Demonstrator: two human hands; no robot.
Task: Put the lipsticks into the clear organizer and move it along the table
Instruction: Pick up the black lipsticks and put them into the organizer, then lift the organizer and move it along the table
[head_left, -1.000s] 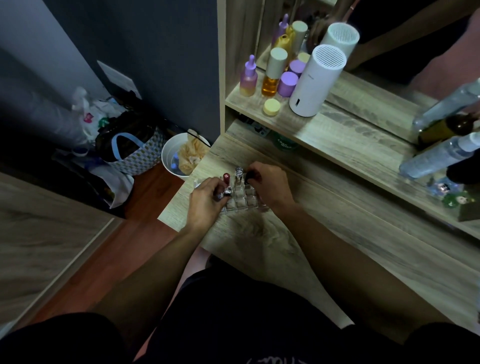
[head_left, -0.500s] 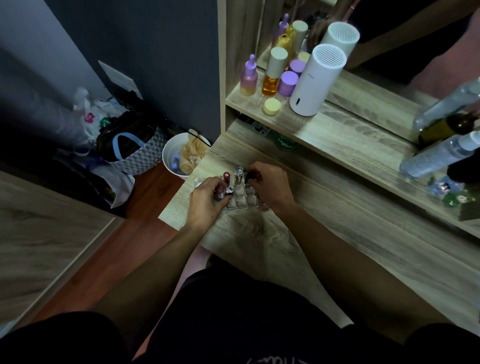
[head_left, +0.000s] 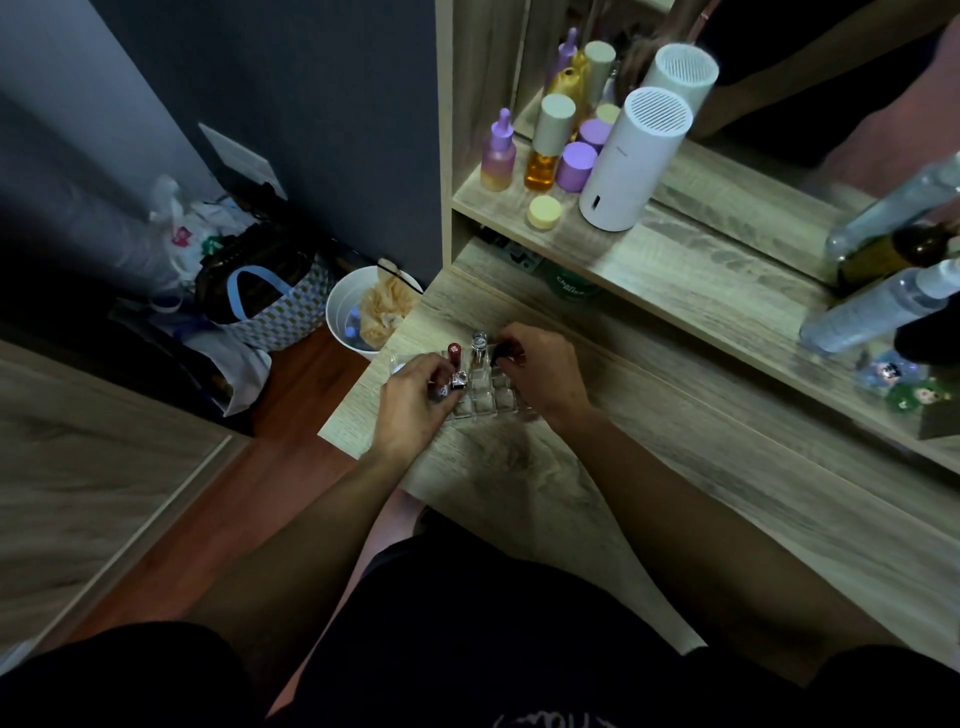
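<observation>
The clear organizer (head_left: 485, 400) with square cells stands near the left corner of the wooden table (head_left: 649, 467). A red lipstick (head_left: 454, 353) and a clear-capped lipstick (head_left: 478, 347) stand upright in its far row. My left hand (head_left: 413, 402) sits at the organizer's left side, its fingers closed on a small silver lipstick (head_left: 457, 382). My right hand (head_left: 537, 371) is at the organizer's right side, pinching a dark lipstick (head_left: 501, 351) over the far right cells.
A shelf (head_left: 675, 270) above the table holds purple and amber bottles (head_left: 543, 150), a white cylinder (head_left: 631, 161) and spray bottles (head_left: 878, 306). Left of the table's edge stand a white bin (head_left: 348, 317) and a checked bag (head_left: 270, 306) on the floor.
Both hands stay at the organizer. My right hand with the dark lipstick has shifted slightly toward the far row; the left hand has barely moved.
</observation>
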